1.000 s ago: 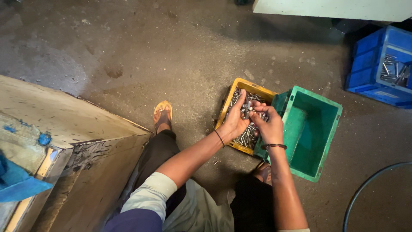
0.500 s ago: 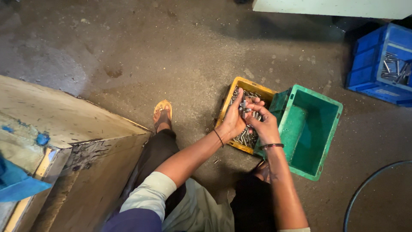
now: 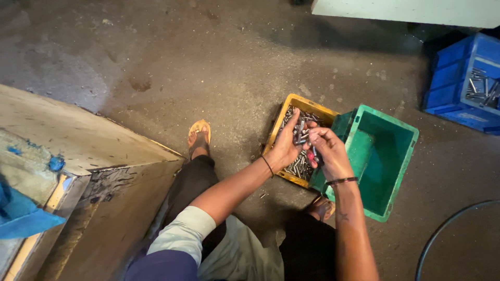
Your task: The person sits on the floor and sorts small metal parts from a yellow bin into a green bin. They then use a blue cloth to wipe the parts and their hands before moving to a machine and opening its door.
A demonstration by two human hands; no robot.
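Note:
A yellow bin [image 3: 289, 105] full of small grey metal pins sits on the floor in front of me. My left hand [image 3: 285, 144] is cupped above it and holds a bunch of the metal pins [image 3: 300, 133]. My right hand [image 3: 327, 150] is close against the left one; its fingers pinch some of the pins together with a small red object [image 3: 311, 156] I cannot identify. An empty green bin [image 3: 383, 156] stands tilted directly right of the yellow bin, touching it.
A blue bin [image 3: 461, 78] holding metal parts stands at the far right. A worn metal bench [image 3: 78, 156] fills the left, with a blue cloth [image 3: 23, 218] on it. My sandalled feet [image 3: 199, 135] rest on the stained concrete floor. A black hose [image 3: 448, 229] curves at the lower right.
Both hands have stayed over the yellow bin, shifting only slightly as the fingers work the pins; the right hand has closed in tighter against the left. The bins have not moved.

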